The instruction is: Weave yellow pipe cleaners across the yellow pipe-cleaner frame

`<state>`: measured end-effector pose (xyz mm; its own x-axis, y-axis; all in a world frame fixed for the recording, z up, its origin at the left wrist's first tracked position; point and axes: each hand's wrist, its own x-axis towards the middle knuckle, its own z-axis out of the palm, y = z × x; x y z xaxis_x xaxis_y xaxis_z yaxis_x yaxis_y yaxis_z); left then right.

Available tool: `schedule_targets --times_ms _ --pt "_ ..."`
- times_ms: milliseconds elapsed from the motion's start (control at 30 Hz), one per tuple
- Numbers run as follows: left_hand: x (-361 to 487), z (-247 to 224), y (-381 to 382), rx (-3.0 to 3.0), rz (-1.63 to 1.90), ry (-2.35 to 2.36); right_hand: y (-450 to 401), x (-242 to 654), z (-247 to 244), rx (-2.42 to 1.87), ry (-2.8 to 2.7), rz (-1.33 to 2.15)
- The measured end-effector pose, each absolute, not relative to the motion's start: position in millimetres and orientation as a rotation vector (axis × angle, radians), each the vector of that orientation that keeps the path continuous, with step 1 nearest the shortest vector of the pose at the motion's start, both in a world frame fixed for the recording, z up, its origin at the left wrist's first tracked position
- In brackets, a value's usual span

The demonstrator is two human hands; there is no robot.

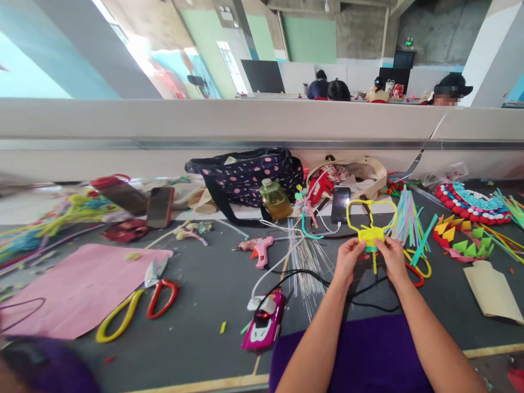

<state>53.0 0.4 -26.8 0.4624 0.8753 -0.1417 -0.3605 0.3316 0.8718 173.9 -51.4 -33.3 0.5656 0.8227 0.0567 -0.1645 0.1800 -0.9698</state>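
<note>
A yellow pipe-cleaner figure (pixel 371 236) is held upright above the table's right half. It has two looped wings at the top, a wrapped body with a green band below, and a short twisted stem. My left hand (pixel 349 256) pinches the left edge of the body. The right edge is pinched by my right hand (pixel 392 256). Behind it, to the right, lies a fan of pastel pipe cleaners (pixel 408 218). Scissors with red and yellow handles (pixel 426 268) lie partly hidden behind my right hand.
Left of my hands are a pink glue gun (pixel 262 251), a magenta power strip (pixel 266 327), thin wires (pixel 305 267), large scissors (pixel 161 292) and pink sheet (pixel 90 284). A patterned bag (pixel 254 169), bottle (pixel 275 199) and phone (pixel 340 204) stand or lie behind. People sit beyond the partition.
</note>
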Motion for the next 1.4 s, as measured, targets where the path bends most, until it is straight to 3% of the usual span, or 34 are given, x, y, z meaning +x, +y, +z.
schedule_targets --times_ms 233,867,1167,1400 --pt "51.2 -25.9 0.6 0.946 0.944 0.735 -53.0 171.1 -25.7 -1.159 -0.637 0.864" --pt "56.8 -24.2 -6.9 1.053 0.934 0.694 -52.6 169.8 -30.0 -1.145 -0.658 0.666" --pt "54.3 -16.0 -8.6 1.009 1.121 0.653 -57.8 160.9 -19.3 -1.207 -0.787 0.666" --pt "51.3 -13.8 -9.6 1.065 1.271 0.65 -67.6 161.1 -15.0 -1.318 -0.73 0.127"
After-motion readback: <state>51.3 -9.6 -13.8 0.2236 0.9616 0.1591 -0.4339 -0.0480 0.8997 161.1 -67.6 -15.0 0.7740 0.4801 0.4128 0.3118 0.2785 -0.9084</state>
